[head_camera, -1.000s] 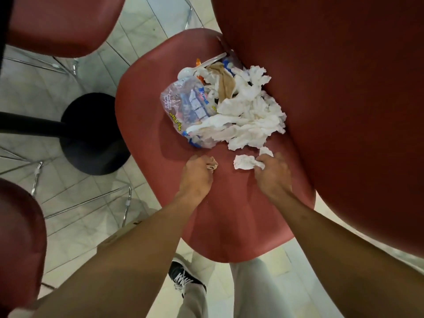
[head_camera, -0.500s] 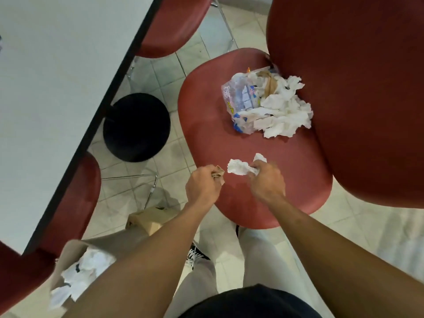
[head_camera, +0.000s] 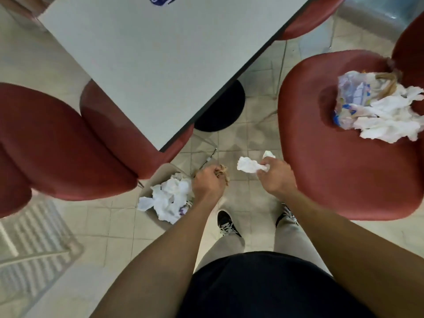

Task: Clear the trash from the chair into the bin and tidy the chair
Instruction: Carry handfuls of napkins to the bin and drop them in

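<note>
The person stands on the tiled floor [head_camera: 250, 138] between two red chairs, both arms stretched forward and down. The left hand [head_camera: 207, 183] is curled into a fist, its grip closed round a small brown crumpled scrap [head_camera: 223, 173] that pokes out past the knuckles. This hand hangs just above the near edge of the bin [head_camera: 160, 173], a light brown paper bag standing on the floor beside the left-hand chair [head_camera: 68, 145]. The bin already holds a heap of white crumpled tissues [head_camera: 169, 199].

The right hand [head_camera: 276, 177] is near the left one, over bare floor, just beside the front edge of the chair [head_camera: 321, 180] on the right. Its grip pinches a white crumpled tissue [head_camera: 247, 165], which sticks out to the left of the fingers; a second white tuft shows above the thumb.

On the seat of that right chair, close to its backrest, the remaining trash pile [head_camera: 378, 109] lies: a clear printed plastic wrapper, a brown paper piece and a mass of white tissues, all touching one another.

A grey surface [head_camera: 160, 53] fills the upper middle of the view, its black round base [head_camera: 220, 109] resting on the floor. The person's black-and-white shoes [head_camera: 227, 224] show below the hands.
</note>
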